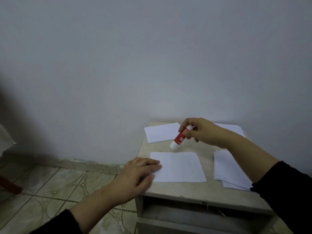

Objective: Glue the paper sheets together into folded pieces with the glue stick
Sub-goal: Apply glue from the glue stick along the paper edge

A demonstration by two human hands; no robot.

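My left hand lies flat, fingers straight, pressing the near-left edge of the paper sheet so it cannot slide on the bench. Just beyond that sheet, my right grip is closed round the glue stick, tilted with its lower white end hovering above the sheet's far edge, ready, I judge, to spread glue. Behind the stick sits a folded stack; under my right forearm lies another pile of sheets, partly covered. Whether the stick's cap is off I cannot tell.
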